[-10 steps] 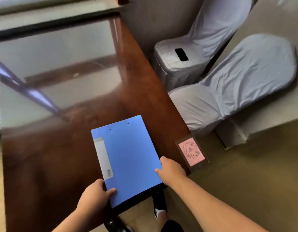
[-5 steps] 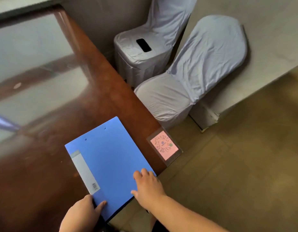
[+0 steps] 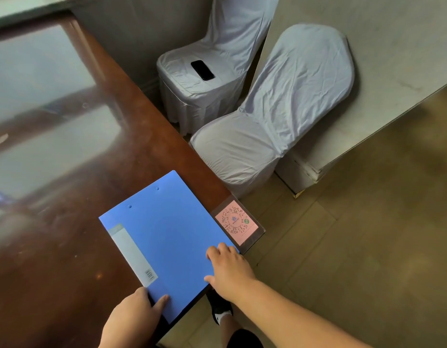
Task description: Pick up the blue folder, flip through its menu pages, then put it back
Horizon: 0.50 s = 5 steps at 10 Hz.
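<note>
The glossy dark brown wooden table (image 3: 66, 247) carries a closed flat blue plastic folder (image 3: 172, 237) at its near corner. The left hand (image 3: 134, 320) pinches the folder's near corner, thumb on top. The right hand (image 3: 230, 270) lies flat with fingers spread on the cover's right edge (just beside a pink QR-code card (image 3: 236, 222) in a clear sleeve).
</note>
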Motion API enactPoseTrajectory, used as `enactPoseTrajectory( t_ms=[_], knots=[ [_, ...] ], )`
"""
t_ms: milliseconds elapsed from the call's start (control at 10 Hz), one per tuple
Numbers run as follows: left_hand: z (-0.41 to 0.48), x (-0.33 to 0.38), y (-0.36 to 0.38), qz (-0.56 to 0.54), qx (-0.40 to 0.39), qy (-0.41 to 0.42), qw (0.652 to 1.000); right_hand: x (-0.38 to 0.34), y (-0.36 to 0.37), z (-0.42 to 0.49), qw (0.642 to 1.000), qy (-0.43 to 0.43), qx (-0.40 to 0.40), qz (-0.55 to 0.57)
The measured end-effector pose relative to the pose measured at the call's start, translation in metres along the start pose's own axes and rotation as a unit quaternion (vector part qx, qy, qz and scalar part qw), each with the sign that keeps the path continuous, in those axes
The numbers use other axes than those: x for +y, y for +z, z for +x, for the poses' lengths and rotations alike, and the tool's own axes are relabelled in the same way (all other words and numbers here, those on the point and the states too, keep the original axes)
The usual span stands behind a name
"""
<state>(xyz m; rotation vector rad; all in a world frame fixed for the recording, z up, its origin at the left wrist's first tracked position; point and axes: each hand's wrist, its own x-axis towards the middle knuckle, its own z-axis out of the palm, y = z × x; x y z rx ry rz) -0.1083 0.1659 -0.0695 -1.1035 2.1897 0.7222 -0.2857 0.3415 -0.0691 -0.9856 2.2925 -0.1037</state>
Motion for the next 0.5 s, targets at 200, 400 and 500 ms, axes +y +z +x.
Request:
enactPoseTrajectory(
  t_ms=[200, 400, 500],
  knots=[
    [-0.010, 0.000, -0.016, 0.001, 0.004, -0.010, 1.000, -0.005, -0.005, -0.001, 1.000, 0.003, -0.020, -0.017],
    [-0.026, -0.021, -0.129, -0.022, 0.166, -0.016, 0.986, -0.079, -0.086, 0.028, 0.998, -0.049, 0.011, -0.042],
    [-0.043, -0.045, -0.241, 0.034, 0.327, 0.011, 0.944, -0.161, -0.171, 0.050, 0.975, -0.159, 0.138, -0.066]
  ],
)
